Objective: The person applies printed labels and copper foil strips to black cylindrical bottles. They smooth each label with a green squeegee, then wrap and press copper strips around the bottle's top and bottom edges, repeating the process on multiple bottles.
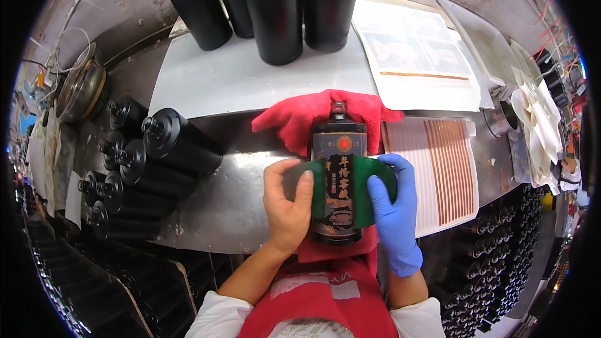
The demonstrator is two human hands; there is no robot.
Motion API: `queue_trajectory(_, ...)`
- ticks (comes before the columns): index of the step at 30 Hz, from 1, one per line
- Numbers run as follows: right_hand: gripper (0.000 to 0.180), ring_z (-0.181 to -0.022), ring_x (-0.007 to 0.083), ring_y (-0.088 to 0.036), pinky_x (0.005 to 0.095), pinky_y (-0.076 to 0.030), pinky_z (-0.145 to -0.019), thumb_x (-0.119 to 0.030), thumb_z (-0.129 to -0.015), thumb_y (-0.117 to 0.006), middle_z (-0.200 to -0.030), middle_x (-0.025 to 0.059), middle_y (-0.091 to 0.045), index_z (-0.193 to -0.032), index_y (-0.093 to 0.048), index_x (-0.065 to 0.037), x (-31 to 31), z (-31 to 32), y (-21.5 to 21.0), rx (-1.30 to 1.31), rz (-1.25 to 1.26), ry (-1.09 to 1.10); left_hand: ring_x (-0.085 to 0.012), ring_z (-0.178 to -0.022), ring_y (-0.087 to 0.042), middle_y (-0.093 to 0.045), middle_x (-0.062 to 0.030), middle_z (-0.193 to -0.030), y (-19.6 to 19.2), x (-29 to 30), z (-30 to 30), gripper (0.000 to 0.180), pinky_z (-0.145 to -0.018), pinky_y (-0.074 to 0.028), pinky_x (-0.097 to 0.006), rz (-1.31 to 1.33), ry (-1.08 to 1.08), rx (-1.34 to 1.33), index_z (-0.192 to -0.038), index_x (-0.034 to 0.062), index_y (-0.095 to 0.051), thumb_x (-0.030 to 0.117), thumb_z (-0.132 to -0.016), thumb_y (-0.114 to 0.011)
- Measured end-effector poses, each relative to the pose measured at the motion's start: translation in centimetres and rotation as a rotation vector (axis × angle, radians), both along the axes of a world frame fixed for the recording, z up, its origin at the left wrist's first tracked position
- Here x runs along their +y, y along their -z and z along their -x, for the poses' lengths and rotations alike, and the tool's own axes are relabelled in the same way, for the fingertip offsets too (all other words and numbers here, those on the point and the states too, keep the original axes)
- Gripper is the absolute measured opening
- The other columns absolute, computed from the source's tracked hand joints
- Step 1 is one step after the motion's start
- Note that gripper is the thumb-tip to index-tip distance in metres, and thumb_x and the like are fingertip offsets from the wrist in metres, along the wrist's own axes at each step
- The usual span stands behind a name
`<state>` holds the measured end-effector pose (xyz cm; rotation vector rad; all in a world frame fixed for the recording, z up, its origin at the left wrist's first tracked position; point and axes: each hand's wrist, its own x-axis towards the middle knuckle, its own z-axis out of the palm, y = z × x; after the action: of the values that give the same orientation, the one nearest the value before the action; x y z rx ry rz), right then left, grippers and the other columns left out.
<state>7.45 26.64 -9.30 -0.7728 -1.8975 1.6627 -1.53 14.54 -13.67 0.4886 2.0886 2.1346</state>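
A dark bottle (339,175) is laid flat on the steel worktop (231,200), its long axis running away from the person, with the cap pointing toward the far edge and the base toward the body. It rests on a red cloth (300,116) and lies directly between the two hands, equally near to both. The bare left hand (287,203) is pressed against the bottle's left flank, fingers curled onto a green pad (316,184); the blue-gloved right hand (393,209) is pressed against the right flank, fingers flat on a matching green pad (369,178). Neither hand is clenched shut; both are held open against the pads. A dark front label with a round red emblem and a vertical gold-lettered strip is seen between the pads. To the right, a white sheet of copper-coloured strip labels (438,172) is laid. Unlabelled black bottles (275,9) stand upright at the far side, and more black bottles (175,141) lie at the left.
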Motion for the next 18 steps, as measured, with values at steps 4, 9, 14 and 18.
queue_trajectory(4,0.031,-0.097,0.0133,-0.052,0.0265,-0.044,-0.085,-0.012,-0.09,-0.056,-0.106,0.0077,-0.055,-0.118,-0.046,-0.004,2.0,-1.6,4.2,0.103,0.413,0.041,-0.0136,-0.092,-0.05,-0.053,-0.0069,-0.099,1.6,-0.5,-0.5,0.024,-0.083,-0.041,-0.026,-0.052,-0.022,-0.091,-0.107,-0.0006,-0.049,0.012,-0.089,-0.059)
queue_trajectory(9,0.032,-0.096,0.0139,-0.053,0.0262,-0.044,-0.084,-0.011,-0.087,-0.059,-0.104,0.0078,-0.055,-0.116,-0.047,-0.003,3.1,-1.6,7.2,0.013,0.261,0.011,-0.0167,-0.091,-0.051,-0.054,-0.0101,-0.099,3.7,-1.3,-0.1,0.024,-0.083,-0.042,-0.029,0.136,-0.004,0.032,-0.107,-0.0018,-0.049,0.012,-0.089,-0.058)
queue_trajectory(14,0.029,-0.087,0.0201,-0.062,0.0318,-0.049,-0.075,-0.012,-0.087,-0.058,-0.097,0.011,-0.062,-0.113,-0.049,-0.004,2.6,-2.4,1.5,-0.041,-0.258,0.231,-0.0141,-0.091,-0.048,-0.051,-0.007,-0.098,0.0,-3.0,0.6,0.023,-0.083,-0.04,-0.027,0.033,-0.195,0.076,-0.106,-0.0002,-0.05,0.01,-0.088,-0.059)
queue_trajectory(18,0.03,-0.08,0.0242,-0.064,0.0356,-0.049,-0.07,-0.011,-0.087,-0.057,-0.09,0.0171,-0.062,-0.116,-0.049,-0.007,-3.1,-0.1,-1.8,-0.026,-0.623,0.091,-0.016,-0.092,-0.05,-0.051,-0.0087,-0.099,-2.8,-0.5,-3.7,0.024,-0.084,-0.04,-0.026,0.098,-0.041,0.323,-0.107,0.0,-0.05,0.011,-0.088,-0.059)
